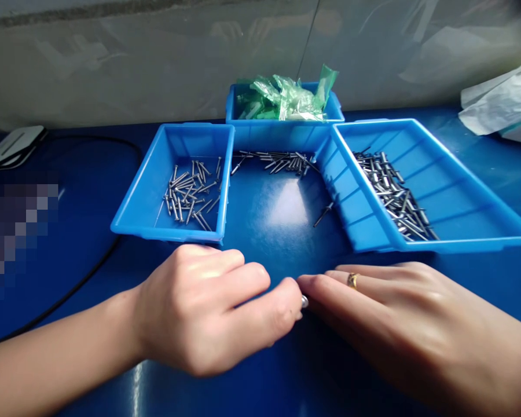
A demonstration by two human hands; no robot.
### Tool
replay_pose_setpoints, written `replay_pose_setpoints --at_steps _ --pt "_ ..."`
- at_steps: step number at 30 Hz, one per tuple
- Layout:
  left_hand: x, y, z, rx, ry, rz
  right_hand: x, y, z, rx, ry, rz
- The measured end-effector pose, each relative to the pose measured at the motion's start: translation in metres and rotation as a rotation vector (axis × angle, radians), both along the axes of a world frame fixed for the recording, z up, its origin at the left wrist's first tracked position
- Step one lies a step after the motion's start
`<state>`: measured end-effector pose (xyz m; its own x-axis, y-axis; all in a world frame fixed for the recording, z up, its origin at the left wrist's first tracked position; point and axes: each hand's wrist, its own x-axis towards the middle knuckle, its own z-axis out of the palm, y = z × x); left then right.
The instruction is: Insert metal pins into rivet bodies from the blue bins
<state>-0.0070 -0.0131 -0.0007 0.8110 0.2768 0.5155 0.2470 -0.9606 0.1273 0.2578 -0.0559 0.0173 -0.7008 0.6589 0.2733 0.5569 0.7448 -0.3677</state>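
Note:
My left hand (226, 307) is closed in a pinch, low in the middle of the view. A small silver piece with a rounded end (304, 301) pokes out at its fingertips; the rest is covered, so I cannot tell whether it is a rivet or a screw. My right hand (386, 313), wearing a gold ring (352, 281), meets it there with fingers pressed together; its thumb and whatever it grips are hidden. Beyond my left hand, screws (189, 191) lie in a blue bin (134, 205). Rivets (399, 200) fill part of the right blue bin (460, 191).
A back blue bin (282, 132) holds green and clear plastic packets (293, 98). Loose rivets (289, 162) lie on the blue table (264, 243) between the bins, with one rivet (323, 214) nearer. A black cable (87, 277) runs along the left. White plastic (499, 98) lies far right.

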Motion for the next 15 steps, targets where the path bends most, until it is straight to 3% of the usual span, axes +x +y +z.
replay_pose_setpoints --at_steps 2,6,10,15 --pt "0.001 -0.001 0.003 0.019 -0.082 0.027 0.001 -0.004 -0.004 -0.035 0.026 -0.023" --pt "-0.001 -0.001 0.007 0.011 -0.015 -0.005 0.007 -0.011 -0.012 -0.061 0.038 -0.047" --pt "-0.001 0.001 0.011 0.01 0.002 0.019 0.008 -0.009 -0.008 -0.001 0.017 -0.04" --pt "0.002 0.001 0.003 0.025 -0.002 0.062 0.012 -0.012 -0.006 -0.004 -0.006 -0.067"
